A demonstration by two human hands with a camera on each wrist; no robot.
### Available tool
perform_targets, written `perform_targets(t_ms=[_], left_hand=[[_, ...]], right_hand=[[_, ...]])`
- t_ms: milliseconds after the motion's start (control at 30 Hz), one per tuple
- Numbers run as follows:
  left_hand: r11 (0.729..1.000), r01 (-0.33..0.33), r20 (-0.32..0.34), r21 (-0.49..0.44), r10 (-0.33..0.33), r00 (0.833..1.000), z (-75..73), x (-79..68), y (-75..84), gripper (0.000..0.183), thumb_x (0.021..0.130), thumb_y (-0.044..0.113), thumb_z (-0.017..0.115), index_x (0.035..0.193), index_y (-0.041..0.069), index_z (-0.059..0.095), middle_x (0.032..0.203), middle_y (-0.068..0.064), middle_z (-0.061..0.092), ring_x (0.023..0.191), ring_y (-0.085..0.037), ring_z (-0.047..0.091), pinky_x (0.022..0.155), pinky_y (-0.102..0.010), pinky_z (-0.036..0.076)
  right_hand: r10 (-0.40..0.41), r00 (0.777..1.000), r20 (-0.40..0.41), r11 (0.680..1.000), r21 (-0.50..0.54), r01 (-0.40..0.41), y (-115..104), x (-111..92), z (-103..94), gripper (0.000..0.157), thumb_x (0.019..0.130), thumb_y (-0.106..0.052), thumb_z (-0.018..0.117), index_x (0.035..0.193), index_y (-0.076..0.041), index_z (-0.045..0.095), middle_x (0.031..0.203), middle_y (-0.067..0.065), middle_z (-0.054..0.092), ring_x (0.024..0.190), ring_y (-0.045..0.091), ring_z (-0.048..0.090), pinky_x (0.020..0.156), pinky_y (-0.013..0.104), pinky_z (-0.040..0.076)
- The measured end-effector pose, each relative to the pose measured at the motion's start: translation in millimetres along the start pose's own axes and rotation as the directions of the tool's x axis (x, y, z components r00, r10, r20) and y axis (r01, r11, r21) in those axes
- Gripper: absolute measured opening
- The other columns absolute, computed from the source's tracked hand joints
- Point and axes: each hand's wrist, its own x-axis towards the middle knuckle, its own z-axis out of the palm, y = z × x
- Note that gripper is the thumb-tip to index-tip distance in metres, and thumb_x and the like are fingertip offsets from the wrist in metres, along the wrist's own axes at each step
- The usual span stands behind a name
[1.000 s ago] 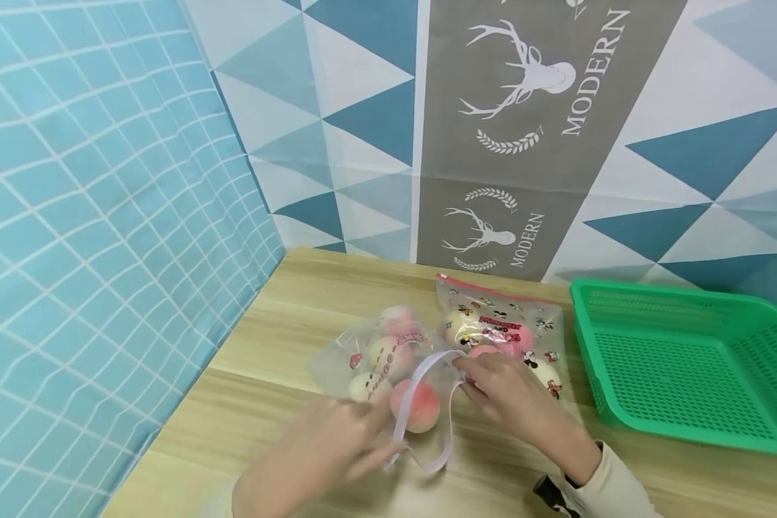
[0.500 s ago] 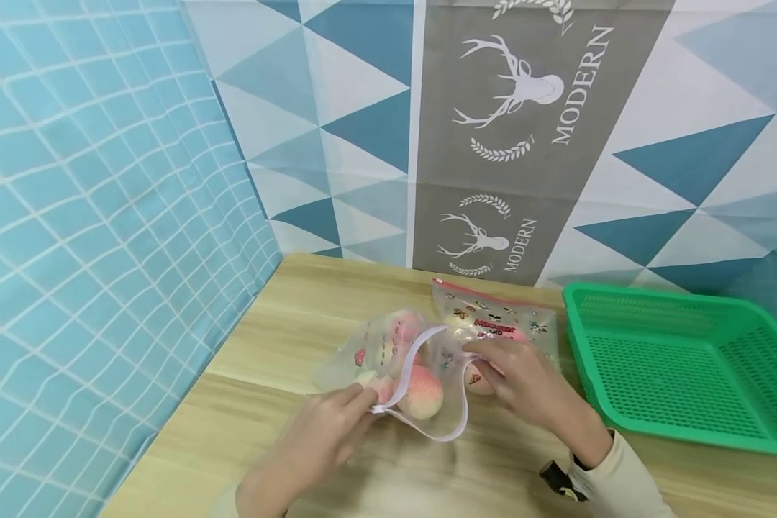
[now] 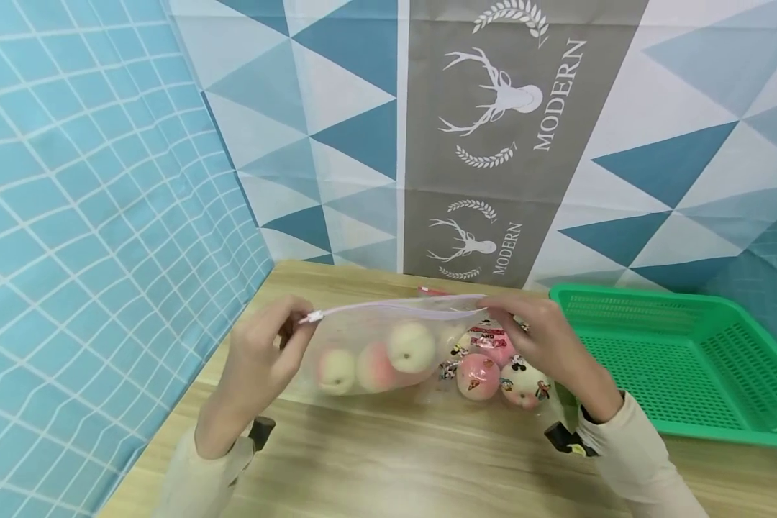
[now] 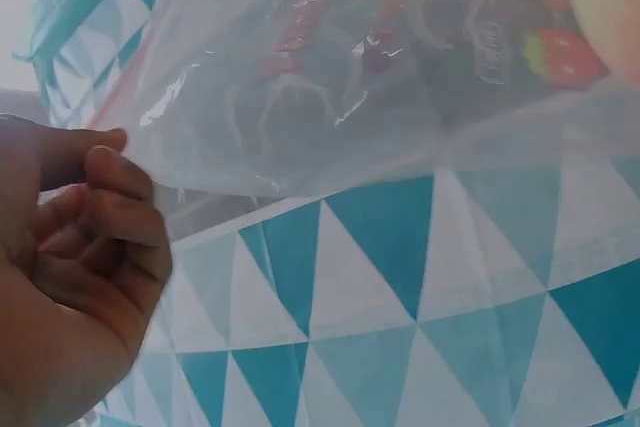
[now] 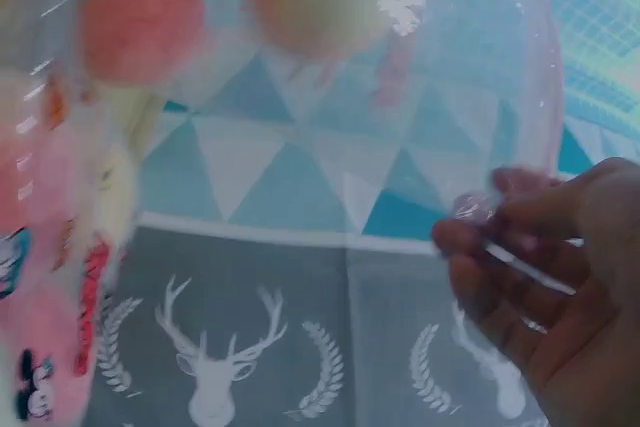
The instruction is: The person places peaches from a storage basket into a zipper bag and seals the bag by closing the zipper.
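A clear zip bag (image 3: pixel 356 331) hangs between my two hands, its pale lilac zip edge pulled nearly straight. Several peaches (image 3: pixel 411 347) lie along its bottom. My left hand (image 3: pixel 268 352) pinches the end of the zip by the white slider (image 3: pixel 314 316). At the other end, my right hand (image 3: pixel 544 338) pinches the top corner; the right wrist view shows the plastic bunched between thumb and fingers. Red print and a strawberry picture (image 4: pixel 562 57) show on the bag in the left wrist view. Behind it lies a second, cartoon-printed bag (image 3: pixel 452 374) with several peaches inside, partly covered by my right hand.
A green plastic basket (image 3: pixel 628 424) stands on the right of the wooden table (image 3: pixel 388 460), close to my right forearm. Blue grid cloth (image 3: pixel 103 216) walls the left side, and a patterned cloth (image 3: pixel 356 144) hangs at the back.
The bag's mouth was a wide loop and is now drawn into a nearly straight line. My hands have moved apart and up, lifting the bag upright with its peaches sunk to the bottom.
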Motion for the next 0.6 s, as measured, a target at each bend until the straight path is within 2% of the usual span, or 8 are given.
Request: perform_targets(t_ms=[67, 200, 333, 467, 533, 600], left_hand=[[1.0, 0.014, 0.012, -0.026, -0.013, 1.0, -0.3, 7.6, -3.7, 0.007, 0.079, 0.002, 0.061, 0.079, 0.009, 0.058, 0.065, 0.008, 0.046, 0.055, -0.002, 0.039, 0.049, -0.014, 0.032], [0.999, 0.013, 0.113, -0.052, -0.007, 0.994, 2.7, 17.6, -7.3, 0.007, 0.081, 0.006, 0.062, 0.078, 0.012, 0.058, 0.066, 0.009, 0.045, 0.056, -0.001, 0.038, 0.051, -0.014, 0.033], [0.997, 0.017, 0.176, -0.082, -0.002, 0.984, 5.5, 27.2, -11.0, 0.008, 0.083, 0.013, 0.062, 0.077, 0.017, 0.058, 0.063, 0.012, 0.043, 0.054, -0.001, 0.038, 0.051, -0.013, 0.032], [0.992, 0.022, 0.158, -0.123, -0.003, 0.987, 10.3, 31.0, -12.5, 0.009, 0.081, 0.013, 0.065, 0.076, 0.019, 0.059, 0.063, 0.012, 0.043, 0.054, -0.001, 0.038, 0.05, -0.014, 0.032], [0.991, 0.026, 0.129, -0.129, -0.009, 0.992, 12.8, 29.7, -11.9, 0.008, 0.079, 0.013, 0.066, 0.076, 0.018, 0.061, 0.063, 0.011, 0.044, 0.055, -0.001, 0.039, 0.05, -0.014, 0.033], [0.99, 0.04, 0.116, -0.132, -0.024, 0.993, 14.5, 26.9, -10.9, 0.007, 0.079, 0.011, 0.066, 0.077, 0.017, 0.063, 0.062, 0.011, 0.043, 0.055, -0.001, 0.039, 0.049, -0.014, 0.032]], right_hand=[[0.002, 1.0, 0.016, 1.0, -0.016, -0.001, -0.1, 4.8, 1.0, 0.024, 0.079, -0.002, 0.064, 0.1, -0.013, 0.067, 0.098, -0.001, 0.066, 0.091, 0.013, 0.061, 0.073, 0.025, 0.048], [0.031, 0.998, 0.045, 0.999, -0.025, -0.03, 3.4, 6.5, 3.8, 0.022, 0.08, -0.003, 0.063, 0.098, -0.014, 0.067, 0.097, -0.001, 0.066, 0.088, 0.012, 0.06, 0.069, 0.028, 0.049], [0.083, 0.994, 0.065, 0.996, -0.045, -0.081, 5.3, 3.9, 1.3, 0.023, 0.081, -0.003, 0.061, 0.1, -0.015, 0.065, 0.099, -0.002, 0.064, 0.088, 0.01, 0.058, 0.067, 0.029, 0.048], [0.074, 0.996, 0.058, 0.996, -0.062, -0.07, -7.8, 11.2, -3.7, 0.034, 0.083, -0.002, 0.056, 0.115, -0.015, 0.059, 0.11, -0.002, 0.059, 0.099, 0.013, 0.053, 0.074, 0.031, 0.046], [0.023, 0.999, 0.029, 0.998, -0.058, -0.022, -22.9, 20.9, -5.7, 0.039, 0.083, -0.004, 0.056, 0.12, -0.014, 0.055, 0.114, -0.001, 0.057, 0.104, 0.015, 0.051, 0.079, 0.031, 0.044], [-0.062, 0.998, -0.007, 0.998, -0.03, 0.062, -42.5, 34.2, -6.0, 0.038, 0.083, -0.006, 0.057, 0.12, -0.012, 0.054, 0.114, 0.001, 0.057, 0.105, 0.017, 0.051, 0.084, 0.032, 0.042]])
